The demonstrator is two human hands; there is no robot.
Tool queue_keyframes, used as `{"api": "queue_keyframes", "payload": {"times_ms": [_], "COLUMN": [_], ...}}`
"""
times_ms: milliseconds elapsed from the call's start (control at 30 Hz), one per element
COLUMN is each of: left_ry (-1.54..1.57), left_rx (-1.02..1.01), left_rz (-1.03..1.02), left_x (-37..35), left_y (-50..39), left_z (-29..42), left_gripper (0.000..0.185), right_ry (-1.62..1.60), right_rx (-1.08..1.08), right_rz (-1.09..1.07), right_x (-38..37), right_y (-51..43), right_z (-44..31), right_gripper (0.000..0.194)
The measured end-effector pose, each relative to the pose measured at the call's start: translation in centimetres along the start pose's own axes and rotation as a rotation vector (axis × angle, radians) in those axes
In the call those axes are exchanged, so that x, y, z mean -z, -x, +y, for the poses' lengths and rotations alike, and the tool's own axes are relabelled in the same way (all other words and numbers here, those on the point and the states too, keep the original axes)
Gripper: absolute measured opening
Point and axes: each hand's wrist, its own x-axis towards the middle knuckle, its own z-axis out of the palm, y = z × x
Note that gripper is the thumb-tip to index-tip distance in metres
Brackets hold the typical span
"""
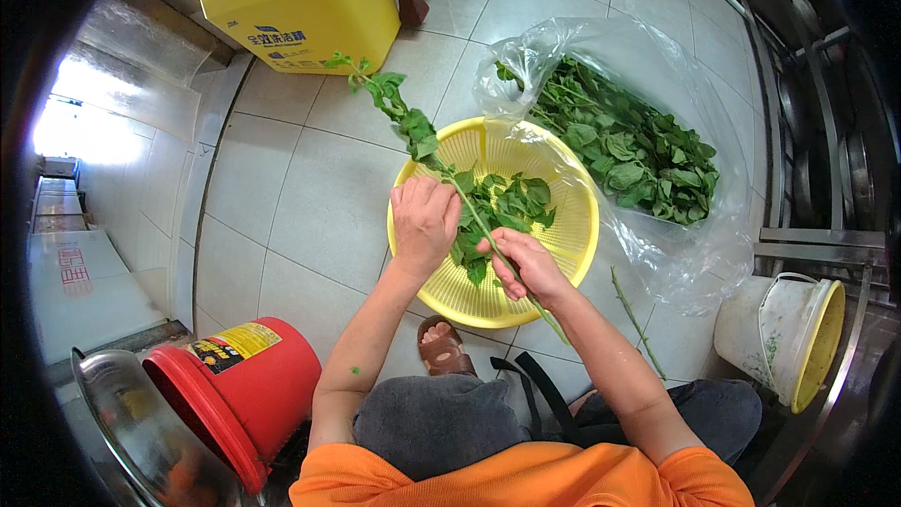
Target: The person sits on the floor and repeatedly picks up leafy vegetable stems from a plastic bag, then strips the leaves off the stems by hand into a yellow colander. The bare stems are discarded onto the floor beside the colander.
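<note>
A long leafy green stem slants across a yellow plastic colander basket. My right hand grips its bare lower part over the basket's near right side. My left hand is at the stem higher up, by the basket's left rim, with its fingers curled; whether they pinch the stem or a leaf is hidden. Beyond this hand the stem still bears leaves up to its tip. Loose green leaves lie in the basket. Behind and to the right, a clear plastic bag holds a heap of leafy stems.
A bare stem lies on the tiled floor right of the basket. A yellow detergent jug stands at the back left. At the near left are a red bucket and a metal basin; a white bucket is at the right.
</note>
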Motion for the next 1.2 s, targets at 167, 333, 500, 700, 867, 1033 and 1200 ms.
{"api": "queue_keyframes", "payload": {"times_ms": [167, 333, 500, 700, 867, 1033, 1200], "left_ry": [0.161, 0.224, -0.031, -0.280, -0.296, -0.107, 0.514], "left_rx": [0.028, 0.132, -0.115, -0.188, -0.225, -0.120, 0.545], "left_rz": [-0.104, -0.153, -0.050, -0.106, -0.105, -0.153, -0.383], "left_x": [-0.3, -0.1, 0.3, 0.4, 0.6, 0.4, 0.2], "left_y": [0.8, 1.5, 0.0, -0.8, -0.6, -0.1, 0.6], "left_z": [1.8, 2.8, 2.3, 2.0, 1.9, 1.8, 1.8], "left_gripper": [0.008, 0.015, 0.029, 0.027, 0.015, 0.009, 0.005], "right_ry": [0.123, 0.383, 0.678, 0.797, 0.788, 0.851, 0.649], "right_rx": [0.080, 0.220, 0.341, 0.465, 0.494, 0.525, 0.465], "right_rz": [0.180, 0.394, 0.479, 0.455, 0.412, 0.388, 0.342], "right_x": [-0.8, 1.2, 2.5, 1.4, 1.2, 1.0, 0.7], "right_y": [-0.6, -1.5, -1.7, -1.0, -0.9, -0.9, -1.2], "right_z": [1.1, 2.3, 2.8, 3.0, 2.6, 2.8, 2.9], "right_gripper": [0.022, 0.017, 0.018, 0.020, 0.020, 0.022, 0.023]}}
